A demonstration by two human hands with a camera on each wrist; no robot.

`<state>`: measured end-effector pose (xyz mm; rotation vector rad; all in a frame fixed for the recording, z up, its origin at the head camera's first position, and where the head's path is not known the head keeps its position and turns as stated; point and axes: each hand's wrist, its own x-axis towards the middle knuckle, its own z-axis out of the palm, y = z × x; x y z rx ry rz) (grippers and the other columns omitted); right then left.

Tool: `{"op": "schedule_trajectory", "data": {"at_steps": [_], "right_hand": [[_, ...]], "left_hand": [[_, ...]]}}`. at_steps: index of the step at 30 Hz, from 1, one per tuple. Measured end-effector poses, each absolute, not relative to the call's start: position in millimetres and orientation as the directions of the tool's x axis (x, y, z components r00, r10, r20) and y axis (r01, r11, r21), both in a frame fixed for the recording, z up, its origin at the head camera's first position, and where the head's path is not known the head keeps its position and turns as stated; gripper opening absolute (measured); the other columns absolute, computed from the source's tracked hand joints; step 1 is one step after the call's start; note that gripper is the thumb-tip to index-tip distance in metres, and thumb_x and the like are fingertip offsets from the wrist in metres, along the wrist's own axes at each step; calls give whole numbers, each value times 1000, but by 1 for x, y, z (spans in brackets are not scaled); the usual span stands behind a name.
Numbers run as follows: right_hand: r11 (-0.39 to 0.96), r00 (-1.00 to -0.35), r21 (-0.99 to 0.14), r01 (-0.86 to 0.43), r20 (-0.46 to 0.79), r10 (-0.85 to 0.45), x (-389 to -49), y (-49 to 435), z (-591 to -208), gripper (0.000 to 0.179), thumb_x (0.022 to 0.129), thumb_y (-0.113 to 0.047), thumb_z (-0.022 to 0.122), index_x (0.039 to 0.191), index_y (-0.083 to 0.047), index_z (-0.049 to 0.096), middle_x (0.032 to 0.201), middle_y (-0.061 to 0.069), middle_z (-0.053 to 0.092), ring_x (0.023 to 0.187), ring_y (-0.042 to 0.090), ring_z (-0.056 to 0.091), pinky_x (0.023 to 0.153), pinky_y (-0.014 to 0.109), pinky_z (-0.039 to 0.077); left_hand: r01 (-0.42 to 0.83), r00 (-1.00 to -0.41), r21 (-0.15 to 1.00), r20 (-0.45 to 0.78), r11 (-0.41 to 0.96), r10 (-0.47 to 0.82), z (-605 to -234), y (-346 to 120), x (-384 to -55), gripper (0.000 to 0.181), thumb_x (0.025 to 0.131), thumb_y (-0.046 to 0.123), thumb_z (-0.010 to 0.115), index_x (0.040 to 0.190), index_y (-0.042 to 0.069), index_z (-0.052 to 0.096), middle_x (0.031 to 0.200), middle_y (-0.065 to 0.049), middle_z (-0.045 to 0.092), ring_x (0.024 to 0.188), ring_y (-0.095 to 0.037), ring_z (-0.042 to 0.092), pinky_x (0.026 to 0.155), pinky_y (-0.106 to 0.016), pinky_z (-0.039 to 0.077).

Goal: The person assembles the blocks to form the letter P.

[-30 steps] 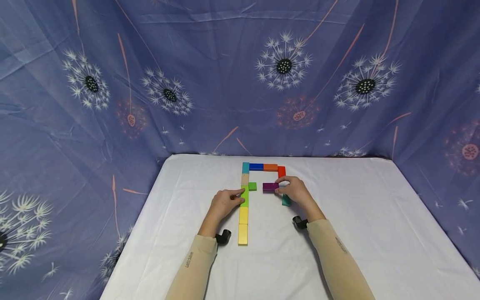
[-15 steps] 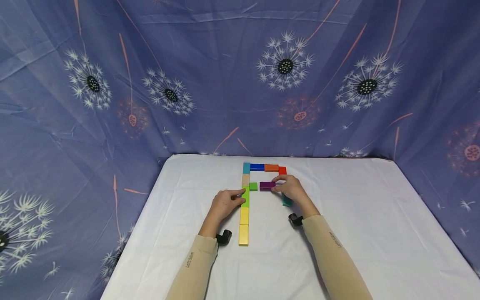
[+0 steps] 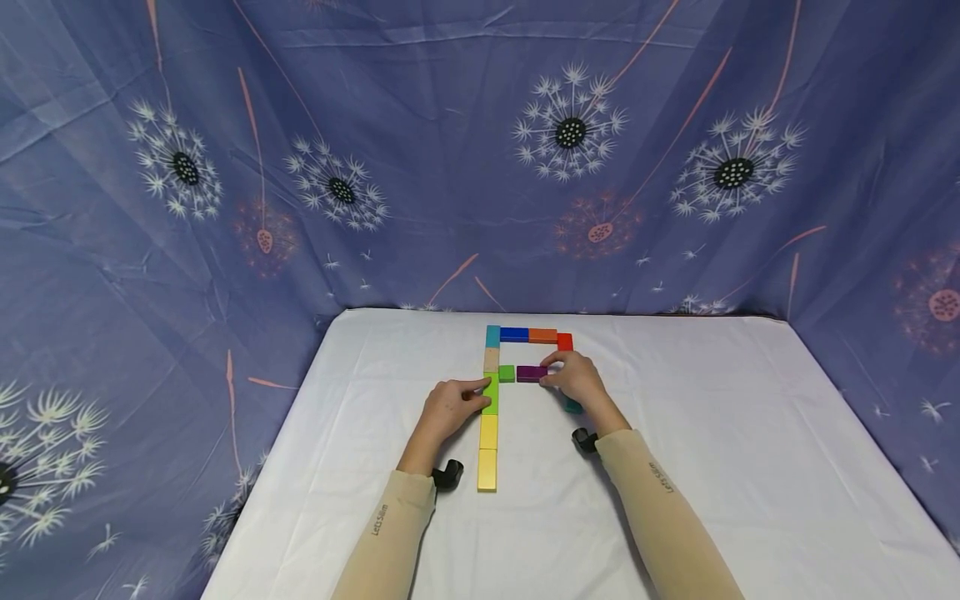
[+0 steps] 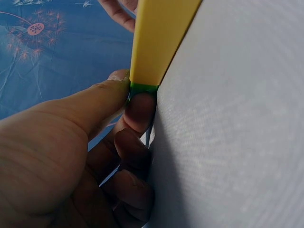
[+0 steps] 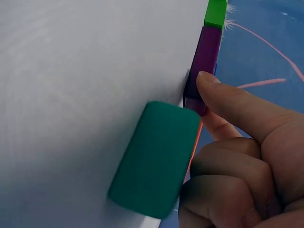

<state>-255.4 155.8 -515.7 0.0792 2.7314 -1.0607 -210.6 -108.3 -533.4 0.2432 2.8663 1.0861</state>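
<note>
My right hand (image 3: 579,377) pinches the right end of a purple block (image 3: 529,374) lying on the white cloth. Its left end sits close beside a small green block (image 3: 507,373). The thumb shows on the purple block (image 5: 205,52) in the right wrist view. On the left, my left hand (image 3: 446,408) holds a lime green block (image 3: 492,390) between thumb and forefinger. That block stands in a column, with a yellow block (image 3: 488,432) nearer and a tan block (image 3: 491,360) farther. A teal block (image 5: 154,159) lies under my right hand, partly hidden in the head view.
A light blue block (image 3: 492,336), dark blue block (image 3: 514,334), orange block (image 3: 543,336) and red block (image 3: 565,342) form the far side of the arrangement. A second yellow block (image 3: 487,471) ends the column nearest me. A patterned curtain (image 3: 450,167) hangs behind the table (image 3: 712,400).
My right hand has slid the purple block left, narrowing the gap to the small green block. My left hand stays at the lime green block.
</note>
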Motion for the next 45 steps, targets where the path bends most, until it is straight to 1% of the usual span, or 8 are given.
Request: {"op": "schedule_trajectory", "data": {"at_steps": [17, 27, 30, 32, 34, 36, 38, 45], "right_hand": [[769, -981, -630, 106, -192, -22, -254, 153, -515, 35, 90, -23, 83, 124, -17, 78, 141, 21, 67, 122, 41, 59, 104, 57, 47], [739, -975, -664, 112, -216, -46, -251, 160, -509, 47, 92, -27, 83, 137, -19, 73, 153, 20, 59, 138, 42, 53, 113, 63, 44], [705, -979, -706, 65, -183, -93, -246, 167, -507, 51, 93, -29, 82, 141, -20, 70, 138, 18, 67, 118, 35, 61, 99, 53, 53], [683, -979, -730, 29, -159, -128, -242, 173, -507, 54, 93, -29, 82, 145, -20, 67, 107, 15, 70, 93, 29, 60, 80, 42, 52], [664, -978, -748, 8, -145, -151, -238, 179, -507, 58, 94, -29, 82, 148, -21, 64, 80, 7, 58, 75, 23, 50, 66, 35, 44], [641, -977, -768, 14, -148, -156, -233, 185, -507, 61, 94, -28, 82, 151, -21, 62, 67, 0, 42, 66, 19, 41, 61, 32, 37], [622, -976, -782, 28, -156, -151, -228, 192, -508, 63, 94, -27, 82, 153, -22, 59, 63, -3, 34, 61, 18, 35, 59, 32, 34], [578, -980, -814, 51, -154, -130, -217, 210, -505, 65, 95, -29, 81, 155, -24, 57, 61, -5, 31, 58, 15, 28, 57, 30, 31]], "left_hand": [[106, -986, 666, -25, 739, 164, -532, -106, -211, 40, 94, 36, 80, 133, 29, 76, 101, -2, 82, 87, -15, 61, 81, -33, 51], [130, -984, 672, -3, 729, 178, -531, -107, -212, 39, 94, 35, 81, 133, 27, 77, 89, 1, 79, 77, -13, 55, 71, -29, 45], [131, -984, 671, -1, 730, 177, -531, -108, -211, 39, 94, 35, 81, 132, 27, 77, 88, 2, 78, 76, -13, 55, 71, -29, 45], [129, -984, 668, -3, 733, 177, -532, -108, -210, 39, 94, 35, 81, 132, 28, 77, 88, 2, 78, 78, -13, 56, 73, -29, 47], [127, -984, 663, -6, 738, 176, -533, -108, -210, 40, 94, 35, 81, 133, 28, 77, 88, 3, 78, 80, -13, 57, 76, -31, 49], [130, -984, 658, -5, 742, 177, -533, -108, -210, 40, 94, 36, 81, 133, 28, 77, 89, 3, 78, 81, -13, 58, 80, -33, 51], [132, -984, 656, -3, 744, 177, -533, -108, -210, 40, 94, 36, 81, 133, 28, 77, 90, 2, 79, 82, -14, 59, 82, -35, 53], [120, -985, 660, -12, 742, 170, -533, -108, -210, 40, 94, 37, 80, 133, 29, 76, 98, -1, 81, 83, -15, 58, 79, -34, 51]]}}
